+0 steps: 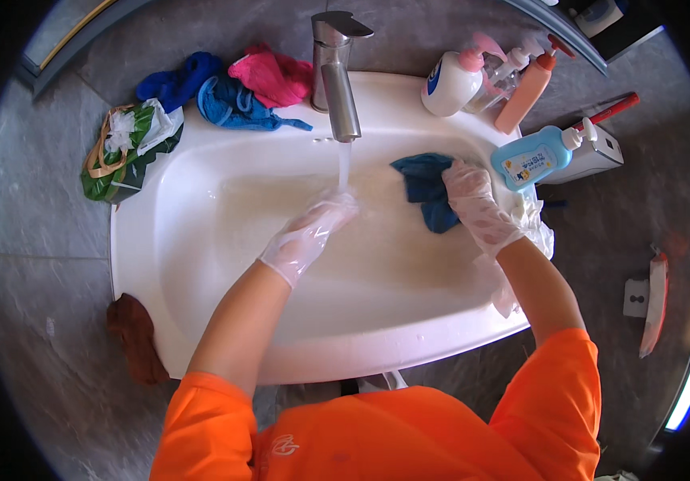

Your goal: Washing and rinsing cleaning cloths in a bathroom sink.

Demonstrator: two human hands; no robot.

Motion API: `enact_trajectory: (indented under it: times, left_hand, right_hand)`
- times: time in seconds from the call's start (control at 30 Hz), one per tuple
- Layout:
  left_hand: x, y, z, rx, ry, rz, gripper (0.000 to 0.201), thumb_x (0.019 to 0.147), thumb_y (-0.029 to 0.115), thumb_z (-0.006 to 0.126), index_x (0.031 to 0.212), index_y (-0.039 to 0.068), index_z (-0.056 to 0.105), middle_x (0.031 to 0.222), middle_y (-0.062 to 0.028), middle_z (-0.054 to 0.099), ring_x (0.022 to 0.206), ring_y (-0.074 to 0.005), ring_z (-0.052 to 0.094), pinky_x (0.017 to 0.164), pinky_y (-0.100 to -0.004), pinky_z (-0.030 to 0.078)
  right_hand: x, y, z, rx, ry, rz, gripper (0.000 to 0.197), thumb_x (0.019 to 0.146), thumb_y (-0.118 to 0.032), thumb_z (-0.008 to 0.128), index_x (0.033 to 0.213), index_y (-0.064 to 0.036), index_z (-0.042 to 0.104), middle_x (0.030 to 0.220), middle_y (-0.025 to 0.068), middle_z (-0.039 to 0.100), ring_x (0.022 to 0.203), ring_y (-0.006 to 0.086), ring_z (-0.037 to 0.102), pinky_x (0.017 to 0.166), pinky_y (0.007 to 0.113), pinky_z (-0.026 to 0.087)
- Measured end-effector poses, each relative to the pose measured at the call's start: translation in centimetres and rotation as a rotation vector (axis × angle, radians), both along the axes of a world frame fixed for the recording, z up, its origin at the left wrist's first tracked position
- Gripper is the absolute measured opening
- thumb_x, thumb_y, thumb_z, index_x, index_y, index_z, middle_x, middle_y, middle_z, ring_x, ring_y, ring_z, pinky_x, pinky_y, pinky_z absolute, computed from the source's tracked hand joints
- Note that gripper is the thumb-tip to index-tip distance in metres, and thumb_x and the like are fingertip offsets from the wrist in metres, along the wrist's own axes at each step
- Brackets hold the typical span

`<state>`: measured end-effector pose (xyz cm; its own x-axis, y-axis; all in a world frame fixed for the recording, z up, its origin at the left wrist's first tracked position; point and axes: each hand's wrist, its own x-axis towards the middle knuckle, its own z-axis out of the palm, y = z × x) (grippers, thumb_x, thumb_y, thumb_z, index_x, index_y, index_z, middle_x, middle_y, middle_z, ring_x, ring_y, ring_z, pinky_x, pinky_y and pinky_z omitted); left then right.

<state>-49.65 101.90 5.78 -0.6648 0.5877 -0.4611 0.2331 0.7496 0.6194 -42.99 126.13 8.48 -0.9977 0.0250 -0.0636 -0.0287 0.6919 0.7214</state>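
Note:
Water runs from the metal faucet (337,80) into the white sink (184,264). My left hand (317,228), in a clear plastic glove, is under the stream with its fingers stretched out and blurred by the water; nothing shows in it. On the right of the basin, my gloved right hand (473,200) is closed on a dark blue cloth (429,191). The cloth hangs from the fingers over cloudy, pale water (281,208) in the basin. The fingertips of the right hand are partly hidden.
Blue (232,104) and pink cloths (273,76) lie on the back left rim beside a green bag (124,152). Several pump bottles, one white (451,84) and one light blue (537,158), line the right side. A brown cloth (136,337) hangs at the front left.

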Motion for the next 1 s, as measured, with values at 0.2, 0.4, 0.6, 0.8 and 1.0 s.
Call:
enact_trajectory:
  times: [0.2, 0.4, 0.6, 0.8, 1.0]
  left_hand:
    - [-0.2, 1.0, 2.6, -0.142, -0.034, 0.093, 0.031, 0.081, 0.021, 0.051, 0.108, 0.007, 0.057, 0.102, -0.0129, 0.062, 0.094, -0.0245, 0.059, 0.08, -0.036, 0.047]
    - [-2.9, -9.1, 2.4, -0.043, 0.0, 0.325, 0.041, 0.081, 0.023, 0.054, 0.12, 0.009, 0.054, 0.11, -0.011, 0.061, 0.101, -0.0212, 0.057, 0.089, -0.0322, 0.042]
    - [-2.3, -15.7, 9.5, -0.018, -0.026, 0.527, 0.042, 0.084, 0.028, 0.055, 0.121, 0.007, 0.055, 0.113, -0.0106, 0.06, 0.102, -0.0187, 0.056, 0.091, -0.0297, 0.04]
    - [-1.5, -18.0, 9.3, 0.048, 0.011, 0.576, 0.04, 0.087, 0.03, 0.052, 0.121, 0.009, 0.055, 0.117, -0.0101, 0.059, 0.107, -0.0203, 0.055, 0.092, -0.0288, 0.04]
    - [0.3, -19.7, 1.1, -0.278, 0.256, 0.188, 0.058, 0.085, 0.026, 0.048, 0.138, 0.008, 0.032, 0.14, -0.014, 0.035, 0.13, -0.0277, 0.032, 0.11, -0.0311, 0.019]
  right_hand:
    - [10.4, 9.2, -5.9, -1.008, -0.546, 0.03, 0.015, 0.076, -0.018, 0.059, 0.088, -0.012, 0.066, 0.076, 0.0041, 0.059, 0.073, 0.019, 0.061, 0.056, 0.03, 0.048]
    - [5.3, -6.8, 0.7, -0.999, -1.145, -0.419, 0.023, 0.083, -0.025, 0.053, 0.078, -0.0047, 0.063, 0.078, 0.0069, 0.063, 0.072, 0.0214, 0.062, 0.061, 0.033, 0.05]
    - [1.9, -20.1, 1.2, -1.35, -1.42, -0.523, 0.052, 0.087, -0.052, 0.044, 0.095, -0.0023, 0.057, 0.083, 0.0109, 0.063, 0.074, 0.0226, 0.062, 0.066, 0.035, 0.05]
    - [0.4, -29.5, -5.4, -1.362, -0.606, 0.247, 0.057, 0.081, -0.058, 0.05, 0.097, -0.0038, 0.054, 0.087, 0.0164, 0.061, 0.081, 0.0305, 0.061, 0.071, 0.041, 0.048]
    - [-3.2, -26.6, -8.4, -1.055, -0.03, 0.628, 0.046, 0.074, -0.053, 0.058, 0.089, -0.0106, 0.054, 0.071, 0.0102, 0.055, 0.066, 0.0262, 0.055, 0.058, 0.04, 0.042]
